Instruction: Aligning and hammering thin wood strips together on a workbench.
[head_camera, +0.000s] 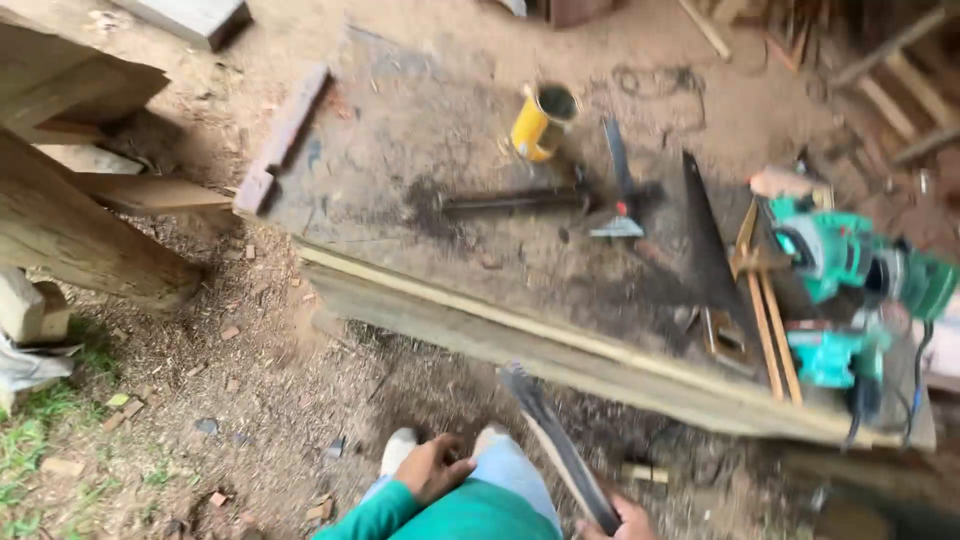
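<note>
your right hand (622, 520), at the bottom edge right of centre, has its fingers closed around the lower end of a long dark blade (555, 445). its long axis runs diagonally, tip pointing up-left toward the wooden plank (560, 350). your left hand (432, 468) rests on your knee (500, 455), fingers loosely curled, gripping nothing.

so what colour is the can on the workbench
The can is yellow with a dark open top, seen in the head view.

Sawdust-strewn dirt floor (250, 380), worn wooden workbench (420, 200), daylight.
</note>
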